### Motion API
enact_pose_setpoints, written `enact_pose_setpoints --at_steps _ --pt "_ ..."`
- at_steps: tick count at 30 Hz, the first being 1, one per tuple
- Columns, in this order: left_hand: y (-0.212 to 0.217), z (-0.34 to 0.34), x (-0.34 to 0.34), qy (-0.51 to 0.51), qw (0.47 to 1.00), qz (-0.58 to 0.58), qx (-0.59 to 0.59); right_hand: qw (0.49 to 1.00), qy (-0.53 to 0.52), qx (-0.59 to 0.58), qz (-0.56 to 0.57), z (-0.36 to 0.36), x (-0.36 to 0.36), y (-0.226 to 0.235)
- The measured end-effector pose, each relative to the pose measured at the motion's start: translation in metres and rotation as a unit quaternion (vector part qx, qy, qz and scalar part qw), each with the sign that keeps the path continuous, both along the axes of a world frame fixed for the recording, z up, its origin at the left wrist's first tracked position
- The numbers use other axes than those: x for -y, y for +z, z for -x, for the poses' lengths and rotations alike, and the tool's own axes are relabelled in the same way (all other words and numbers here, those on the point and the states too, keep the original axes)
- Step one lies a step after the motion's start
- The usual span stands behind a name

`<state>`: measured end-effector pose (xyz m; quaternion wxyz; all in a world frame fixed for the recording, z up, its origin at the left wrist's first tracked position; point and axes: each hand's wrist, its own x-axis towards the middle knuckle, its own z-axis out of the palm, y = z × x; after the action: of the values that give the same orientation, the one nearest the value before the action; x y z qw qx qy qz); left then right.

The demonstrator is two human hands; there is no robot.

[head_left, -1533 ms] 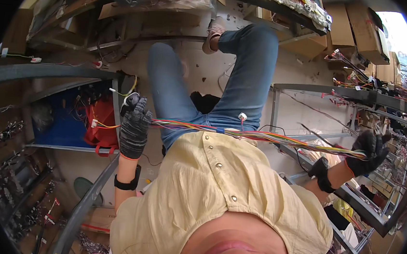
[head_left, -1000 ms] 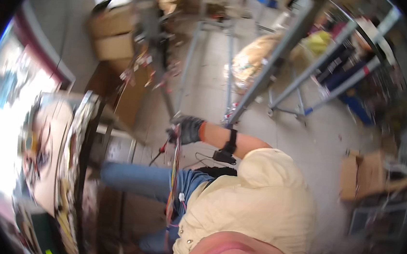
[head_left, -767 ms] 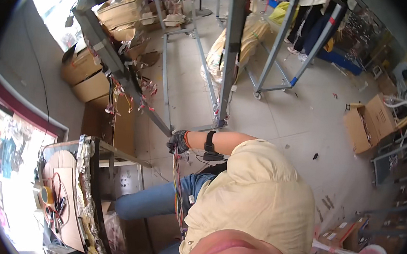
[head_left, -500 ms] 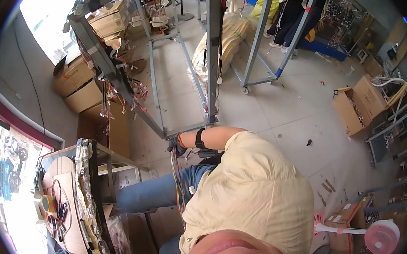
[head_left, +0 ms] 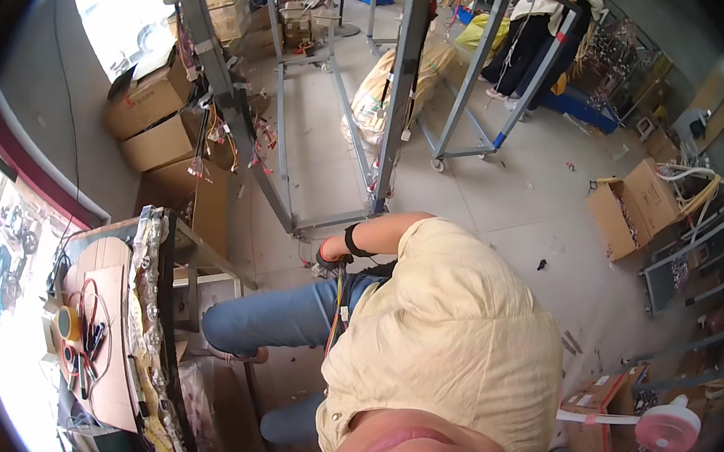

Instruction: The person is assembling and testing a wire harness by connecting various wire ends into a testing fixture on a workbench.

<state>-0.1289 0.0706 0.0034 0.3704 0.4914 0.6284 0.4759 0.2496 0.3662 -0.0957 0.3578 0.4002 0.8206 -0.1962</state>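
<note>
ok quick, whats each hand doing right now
left hand: gloved, closed on a bundle of coloured wires
right hand: out of sight, hidden behind the body

Gloved left hand point(head_left: 333, 258) closed in a fist, forearm bent

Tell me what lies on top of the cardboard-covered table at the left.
On the table: a yellow tape roll, red wire loops and dark tools. Its near end is lost in glare.

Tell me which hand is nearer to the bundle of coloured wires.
Left. The gloved left hand grips the top end of the wire bundle, which hangs down along the thigh. The right hand is out of view, so its place cannot be told.
</note>
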Motion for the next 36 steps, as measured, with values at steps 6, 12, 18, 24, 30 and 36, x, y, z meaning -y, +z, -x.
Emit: enact_pose_setpoints --at_steps 6,12,18,24,30,36 --pt "-0.004 0.014 0.020 0.045 0.997 0.010 0.069 0.999 0.024 0.028 -0.003 0.028 -0.019 -0.012" --pt "-0.007 0.018 0.035 0.089 0.988 0.011 0.127 0.999 -0.039 0.011 -0.036 0.030 -0.025 -0.009" --pt "-0.009 0.021 0.097 0.197 0.961 -0.001 0.193 0.952 0.073 -0.162 -0.249 0.126 0.008 0.092" --pt "-0.010 -0.018 0.199 0.325 0.896 -0.091 0.288 0.805 0.160 -0.507 -0.263 0.244 0.037 0.104" --pt "0.033 -0.071 0.183 0.387 0.885 -0.114 0.232 0.824 0.286 -0.489 -0.012 0.295 0.114 0.201" --pt "0.039 -0.081 0.184 0.435 0.775 -0.131 0.438 0.726 0.142 -0.562 0.370 0.373 0.175 0.137"
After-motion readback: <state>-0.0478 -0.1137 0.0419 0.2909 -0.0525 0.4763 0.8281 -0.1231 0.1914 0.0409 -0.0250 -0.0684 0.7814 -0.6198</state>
